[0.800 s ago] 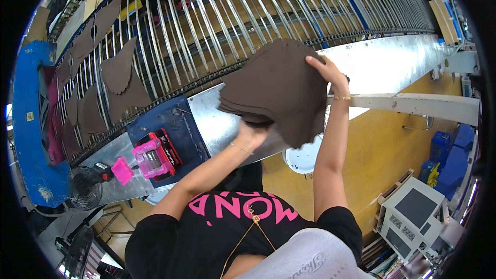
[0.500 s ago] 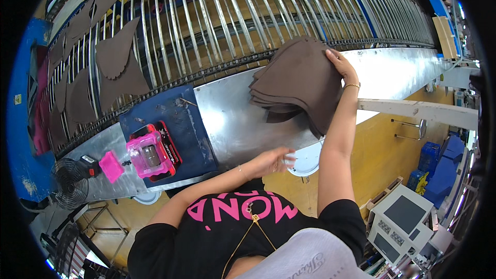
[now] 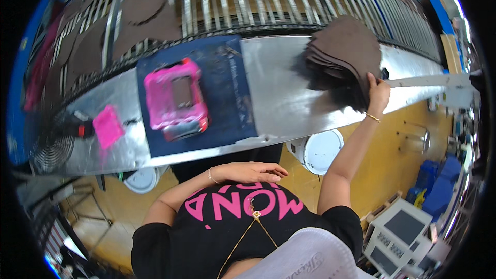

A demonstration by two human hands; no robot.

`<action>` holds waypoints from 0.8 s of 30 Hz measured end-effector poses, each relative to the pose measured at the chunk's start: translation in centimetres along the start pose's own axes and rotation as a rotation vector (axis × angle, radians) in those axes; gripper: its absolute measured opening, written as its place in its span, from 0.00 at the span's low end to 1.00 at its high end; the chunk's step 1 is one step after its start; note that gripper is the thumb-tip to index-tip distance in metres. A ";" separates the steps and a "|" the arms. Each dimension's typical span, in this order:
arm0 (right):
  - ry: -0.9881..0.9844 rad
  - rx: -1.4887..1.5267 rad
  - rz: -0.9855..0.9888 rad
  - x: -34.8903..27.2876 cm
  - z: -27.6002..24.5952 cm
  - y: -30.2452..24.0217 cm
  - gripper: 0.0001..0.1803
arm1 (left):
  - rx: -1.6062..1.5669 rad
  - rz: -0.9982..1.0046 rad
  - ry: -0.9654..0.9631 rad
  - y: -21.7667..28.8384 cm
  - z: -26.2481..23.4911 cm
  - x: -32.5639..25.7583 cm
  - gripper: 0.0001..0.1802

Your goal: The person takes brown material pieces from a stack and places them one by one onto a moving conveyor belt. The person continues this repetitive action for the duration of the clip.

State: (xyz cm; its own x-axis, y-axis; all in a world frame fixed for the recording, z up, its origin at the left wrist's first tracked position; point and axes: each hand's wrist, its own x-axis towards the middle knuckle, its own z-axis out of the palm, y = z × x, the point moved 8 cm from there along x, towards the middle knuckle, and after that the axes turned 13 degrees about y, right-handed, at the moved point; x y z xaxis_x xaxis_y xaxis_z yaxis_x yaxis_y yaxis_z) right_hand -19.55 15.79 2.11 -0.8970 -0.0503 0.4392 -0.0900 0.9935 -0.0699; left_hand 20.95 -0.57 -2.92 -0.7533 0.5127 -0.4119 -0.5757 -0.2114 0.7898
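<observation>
The left hand is nearest, drawn in before the chest, its fingers loosely stretched and a little spread. No piece shows in it, though its palm is turned out of sight; the pose looks like one at rest, clear of the table.

Past it, two white buckets stand under the table's near edge, the right one lidded, perhaps tucked there to leave the top free.

On the metal table lies a blue mat, probably guarding the surface beneath the pink holder that sits on it. A pink pad lies left of the mat, with a fan beyond it at the table's left end.

The right hand reaches far out to the stack of brown pieces, at the right part of the table by the bars. Its fingers are bent against the stack's near right edge, likely to keep the loose layers together; I cannot tell how tightly they close, or whether the stack bears fully on the metal. Its left edges fan apart.

Farthest, brown pieces lie flat across the bars, perhaps spread so each gets support.
</observation>
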 end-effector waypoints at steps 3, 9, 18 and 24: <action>0.045 -0.137 -0.035 0.3 0.5 0.3 0.35 | 0.011 -0.001 0.072 -0.2 -0.2 -3.8 0.31; 0.192 -0.184 0.007 -1.9 -4.5 -3.7 0.25 | 0.056 0.235 0.392 -0.6 -2.9 -9.4 0.27; 0.217 0.227 -0.151 -2.2 -14.7 -9.1 0.13 | 0.261 0.522 0.296 7.6 -5.2 -19.9 0.21; 0.143 1.051 -0.337 -6.6 -22.0 -19.0 0.22 | 0.102 0.705 1.054 10.5 -14.2 -26.9 0.19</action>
State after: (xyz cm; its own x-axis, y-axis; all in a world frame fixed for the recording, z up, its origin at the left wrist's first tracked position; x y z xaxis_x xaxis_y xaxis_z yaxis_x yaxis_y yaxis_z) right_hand -2.40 -0.50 20.28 -0.7058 -0.2216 0.6729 -0.7020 0.3468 -0.6221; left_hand 30.71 -28.41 10.00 -0.7990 -0.6012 -0.0134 0.0426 -0.0788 0.9960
